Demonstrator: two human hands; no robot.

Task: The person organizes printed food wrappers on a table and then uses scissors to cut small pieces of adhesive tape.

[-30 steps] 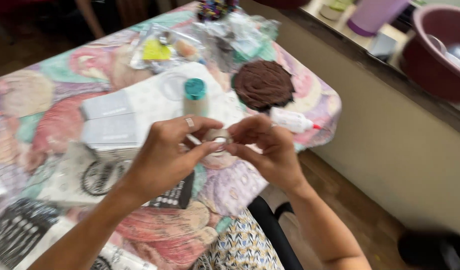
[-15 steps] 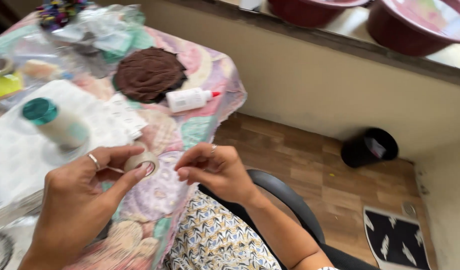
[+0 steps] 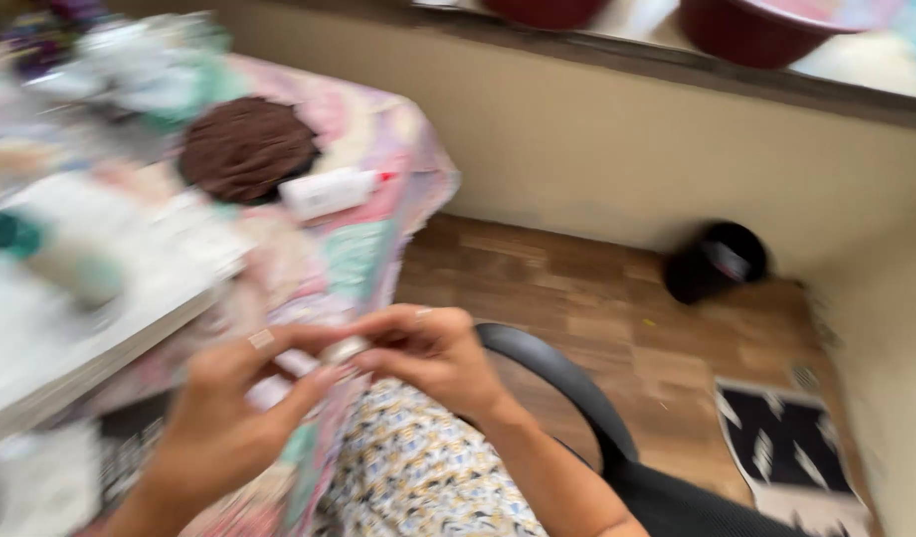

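Head view:
Left hand: fingers pinching a small pale item, at 7 o'clock of frame.
Right hand: fingertips pressed onto it.
Handling: likely light, stiff; blurred; grip at edges.
Table: at 10 o'clock.

A pastel floral patchwork cloth is seen over the surface. A dark brown round mat is shown, beside a white bottle tipped red. A teal cap is glimpsed, blurred. Maroon basins are spotted above.
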